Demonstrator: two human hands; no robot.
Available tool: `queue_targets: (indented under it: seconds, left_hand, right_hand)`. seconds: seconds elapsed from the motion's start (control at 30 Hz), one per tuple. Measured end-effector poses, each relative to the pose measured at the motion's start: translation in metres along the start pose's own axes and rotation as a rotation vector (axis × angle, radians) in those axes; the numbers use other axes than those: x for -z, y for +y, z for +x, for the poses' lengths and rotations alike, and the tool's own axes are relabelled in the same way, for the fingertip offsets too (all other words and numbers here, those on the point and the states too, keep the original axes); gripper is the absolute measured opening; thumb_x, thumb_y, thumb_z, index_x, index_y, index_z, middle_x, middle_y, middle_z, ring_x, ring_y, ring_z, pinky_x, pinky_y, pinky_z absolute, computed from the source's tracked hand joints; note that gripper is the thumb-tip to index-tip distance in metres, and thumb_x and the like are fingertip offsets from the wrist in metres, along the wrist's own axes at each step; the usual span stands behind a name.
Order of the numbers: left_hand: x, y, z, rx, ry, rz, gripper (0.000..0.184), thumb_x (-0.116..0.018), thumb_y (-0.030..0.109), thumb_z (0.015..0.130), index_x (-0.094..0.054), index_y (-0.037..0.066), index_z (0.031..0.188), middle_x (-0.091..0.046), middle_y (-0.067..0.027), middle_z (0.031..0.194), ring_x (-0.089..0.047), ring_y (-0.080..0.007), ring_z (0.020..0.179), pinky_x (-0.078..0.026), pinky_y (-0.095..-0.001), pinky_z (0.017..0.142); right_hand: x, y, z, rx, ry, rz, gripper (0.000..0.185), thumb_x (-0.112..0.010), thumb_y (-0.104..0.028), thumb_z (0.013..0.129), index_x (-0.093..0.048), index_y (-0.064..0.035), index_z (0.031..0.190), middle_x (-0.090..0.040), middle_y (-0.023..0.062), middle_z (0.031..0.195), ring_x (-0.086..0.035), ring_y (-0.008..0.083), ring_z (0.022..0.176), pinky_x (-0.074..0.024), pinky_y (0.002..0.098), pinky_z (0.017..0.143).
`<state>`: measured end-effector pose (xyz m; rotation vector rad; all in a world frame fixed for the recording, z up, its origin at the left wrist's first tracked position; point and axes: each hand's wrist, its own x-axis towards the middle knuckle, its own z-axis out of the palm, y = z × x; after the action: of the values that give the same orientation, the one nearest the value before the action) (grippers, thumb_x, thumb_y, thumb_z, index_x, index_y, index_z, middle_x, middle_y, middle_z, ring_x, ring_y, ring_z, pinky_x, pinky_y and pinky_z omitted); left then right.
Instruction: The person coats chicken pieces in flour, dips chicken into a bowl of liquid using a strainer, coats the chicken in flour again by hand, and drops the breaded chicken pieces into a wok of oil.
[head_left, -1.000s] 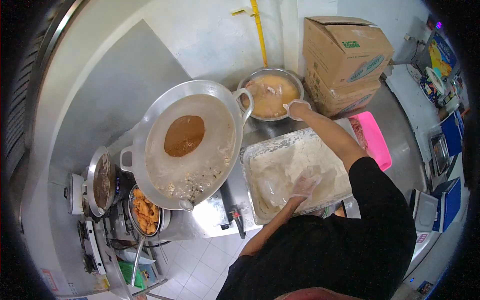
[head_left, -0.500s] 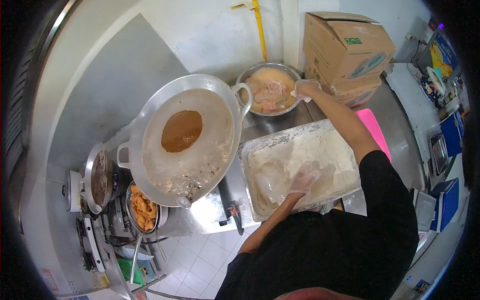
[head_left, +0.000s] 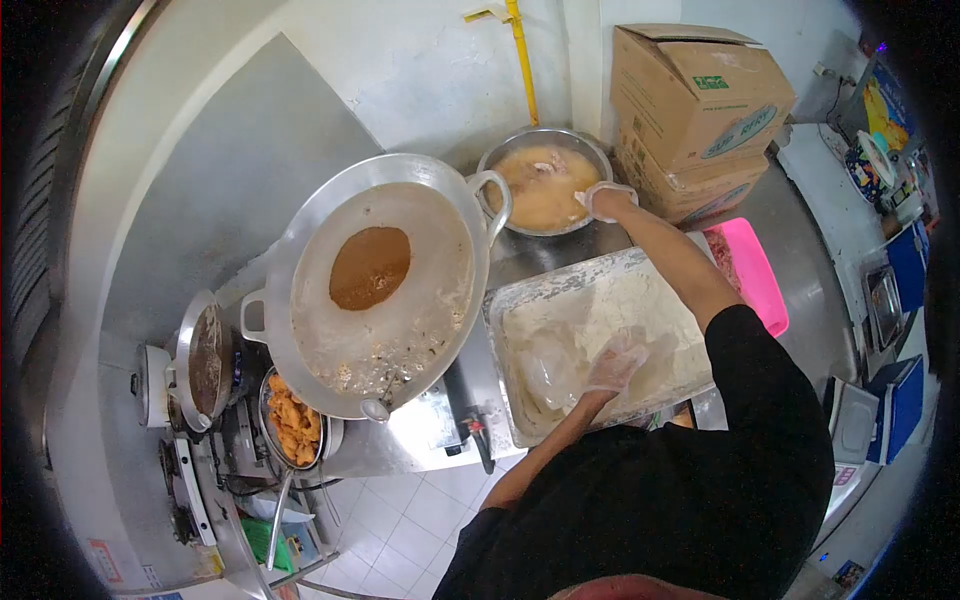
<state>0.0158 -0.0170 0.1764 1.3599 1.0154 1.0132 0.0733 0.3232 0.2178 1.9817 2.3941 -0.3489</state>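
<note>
My left hand (head_left: pixel 617 363), in a clear glove, rests in the metal tray (head_left: pixel 508 398) with its fingers stretched over white powder (head_left: pixel 640 300). Beside it in the tray lies a translucent, whitish lump (head_left: pixel 548 368), perhaps a plastic bag. Farther up, my gloved right hand (head_left: pixel 607 201) is closed on the right rim of a round metal bowl (head_left: pixel 572 232). Inside the bowl is cloudy orange-yellow liquid (head_left: pixel 548 195), and pale pieces break its surface near the back. The fingertips at the rim are partly hidden.
A large two-handled wok (head_left: pixel 285 250) with pale liquid and a brown patch stands left. Fried pieces (head_left: pixel 292 425) fill a strainer below it. Cardboard boxes (head_left: pixel 690 100) stand behind my right arm, and a pink container (head_left: pixel 762 280) holding reddish contents sits right of the tray.
The liquid in the bowl has shifted; pink pieces exposed half a second ago are mostly covered now. My right hand stays at the rim with slight movement. My left hand remains in the tray.
</note>
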Motion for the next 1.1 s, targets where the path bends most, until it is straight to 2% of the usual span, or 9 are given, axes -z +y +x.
queue_targets:
  seconds: [0.13,0.23,0.43,0.53,0.63,0.77,0.87,1.07,1.1]
  left_hand:
    - [-0.005,-0.008,-0.002,0.013,0.051,-0.040,0.023,-0.059,0.023,0.087,-0.058,0.002,0.096,-0.055,-0.0131,0.089,-0.051,-0.0261,0.087,-0.040,-0.0377,0.080]
    - [-0.004,-0.011,0.000,0.050,0.023,-0.068,0.026,-0.058,0.027,0.088,-0.058,0.003,0.098,-0.056,-0.0154,0.095,-0.052,-0.0294,0.094,-0.040,-0.0389,0.084]
    - [0.003,-0.014,-0.006,-0.114,-0.030,0.345,0.034,-0.057,0.032,0.089,-0.059,0.003,0.107,-0.055,-0.0190,0.115,-0.048,-0.0350,0.115,-0.033,-0.0397,0.102]
    - [0.002,-0.022,-0.003,-0.055,-0.009,0.262,0.035,-0.056,0.033,0.090,-0.060,0.003,0.108,-0.055,-0.0190,0.119,-0.046,-0.0352,0.117,-0.032,-0.0398,0.104]
    - [0.004,-0.016,-0.004,-0.001,-0.041,0.164,0.034,-0.056,0.031,0.091,-0.060,0.002,0.107,-0.056,-0.0176,0.117,-0.049,-0.0316,0.114,-0.034,-0.0379,0.102]
    - [0.008,-0.009,-0.004,-0.052,-0.090,0.292,0.032,-0.057,0.025,0.091,-0.058,0.000,0.110,-0.059,-0.0131,0.108,-0.053,-0.0236,0.103,-0.040,-0.0336,0.093]
    - [-0.005,-0.023,-0.003,0.156,-0.002,-0.347,0.031,-0.058,0.021,0.090,-0.056,0.001,0.113,-0.058,-0.0096,0.102,-0.054,-0.0202,0.096,-0.043,-0.0315,0.087]
    - [0.006,0.005,0.001,0.233,-0.048,-0.088,0.037,-0.060,0.026,0.089,-0.055,-0.001,0.114,-0.057,-0.0112,0.106,-0.054,-0.0219,0.099,-0.041,-0.0337,0.091]
    - [0.004,-0.004,0.000,0.145,-0.021,-0.052,0.038,-0.060,0.026,0.088,-0.055,-0.002,0.114,-0.057,-0.0117,0.106,-0.053,-0.0221,0.099,-0.041,-0.0337,0.091]
  right_hand:
    - [0.042,-0.001,-0.004,0.014,-0.246,-0.030,0.061,-0.042,-0.060,0.088,-0.067,-0.0069,0.104,-0.068,0.0155,0.101,-0.064,0.0323,0.095,-0.0502,0.0401,0.081]
    - [0.095,-0.017,-0.034,-0.054,-0.256,-0.049,0.061,-0.053,-0.061,0.080,-0.066,-0.0094,0.109,-0.066,0.0112,0.111,-0.063,0.0301,0.102,-0.0480,0.0439,0.086]
    - [0.136,-0.030,-0.027,0.005,-0.191,-0.252,0.042,-0.067,-0.040,0.074,-0.069,-0.0096,0.103,-0.068,0.0099,0.105,-0.065,0.0270,0.097,-0.0510,0.0469,0.078]
    - [0.137,-0.037,-0.017,-0.002,-0.223,-0.396,0.034,-0.067,-0.028,0.074,-0.069,-0.0096,0.102,-0.068,0.0087,0.104,-0.066,0.0283,0.093,-0.0527,0.0483,0.069]
    - [0.124,-0.037,-0.019,0.073,-0.104,-0.430,0.029,-0.063,-0.022,0.077,-0.070,-0.0101,0.102,-0.069,0.0090,0.101,-0.066,0.0309,0.092,-0.0531,0.0486,0.065]
    - [0.086,-0.031,-0.018,-0.020,-0.101,-0.419,0.027,-0.063,-0.028,0.079,-0.071,-0.0138,0.100,-0.069,0.0086,0.104,-0.067,0.0275,0.090,-0.0526,0.0492,0.070]
    - [0.054,-0.019,-0.014,-0.097,-0.047,-0.187,0.033,-0.056,-0.037,0.086,-0.070,-0.0116,0.103,-0.067,0.0103,0.108,-0.066,0.0281,0.095,-0.0521,0.0467,0.075]
    - [0.020,-0.027,-0.030,-0.031,-0.084,0.020,0.049,-0.042,-0.047,0.092,-0.065,-0.0077,0.111,-0.062,0.0152,0.116,-0.060,0.0305,0.107,-0.0472,0.0440,0.087]
    - [0.019,-0.028,-0.029,-0.025,-0.082,0.033,0.048,-0.042,-0.047,0.092,-0.065,-0.0082,0.110,-0.062,0.0153,0.116,-0.060,0.0309,0.107,-0.0470,0.0442,0.086]
